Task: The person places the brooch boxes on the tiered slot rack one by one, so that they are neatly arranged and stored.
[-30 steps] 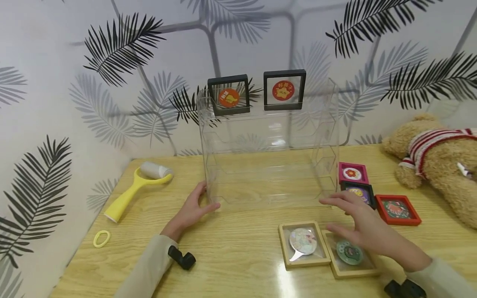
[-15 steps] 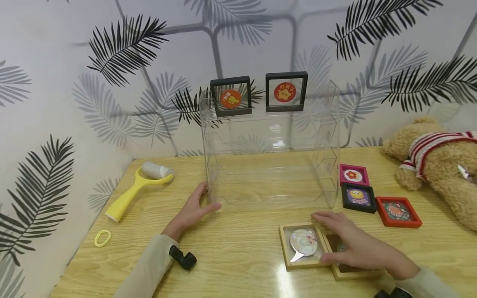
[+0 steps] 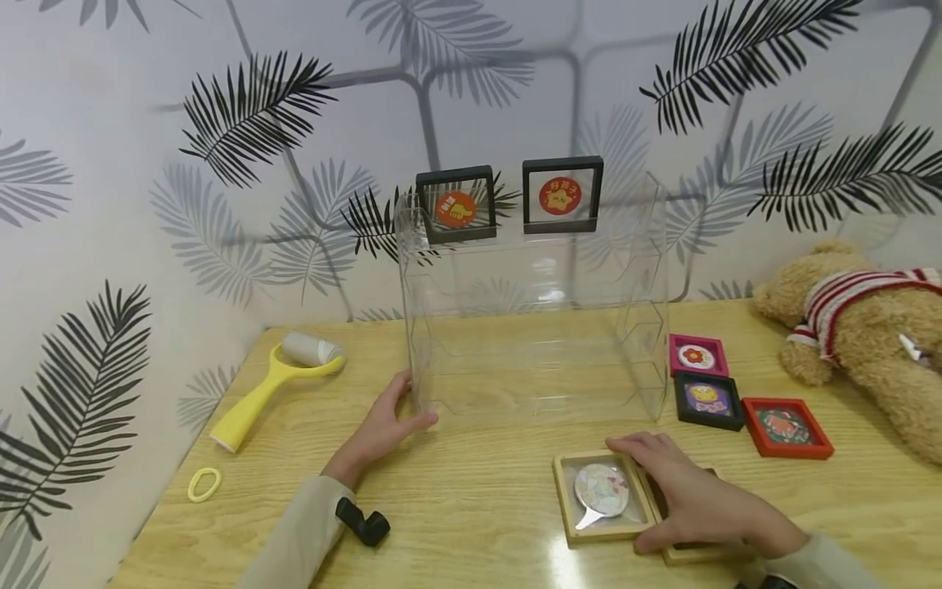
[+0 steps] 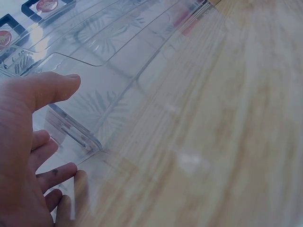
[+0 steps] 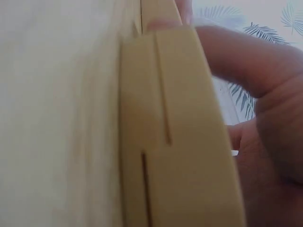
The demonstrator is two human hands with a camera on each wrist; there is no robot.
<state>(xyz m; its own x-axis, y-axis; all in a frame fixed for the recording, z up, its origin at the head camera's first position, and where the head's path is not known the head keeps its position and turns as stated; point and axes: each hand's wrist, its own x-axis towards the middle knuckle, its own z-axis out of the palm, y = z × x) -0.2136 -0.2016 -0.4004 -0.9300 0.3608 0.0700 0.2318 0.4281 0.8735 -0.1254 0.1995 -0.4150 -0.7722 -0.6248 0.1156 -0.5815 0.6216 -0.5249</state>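
Note:
A clear acrylic rack (image 3: 533,393) with stepped tiers stands on the wooden table. My left hand (image 3: 384,429) lies at its lower left corner, with the thumb extended in front and the other fingers at the side. In the left wrist view the thumb (image 4: 57,89) is straight near the clear panel. Over a wood-coloured display frame (image 5: 184,142) is my right hand (image 3: 695,501), gripping it between thumb and fingers and hiding most of it. Beside it a second wood-coloured frame (image 3: 599,536) lies flat with a pale round badge (image 3: 602,489) inside.
Two black frames (image 3: 459,239) with red badges stand on the rack's top tier. Pink (image 3: 699,340), black (image 3: 710,423) and red (image 3: 789,449) frames lie right of the rack. A teddy bear (image 3: 876,335) rests at far right. At left lie a yellow-handled roller (image 3: 253,409) and a yellow ring (image 3: 204,485).
My right hand has moved from beside the rack's right corner down and left onto the right wood-coloured frame, covering it. My left hand stays at the rack's corner. The head view tilts up slightly.

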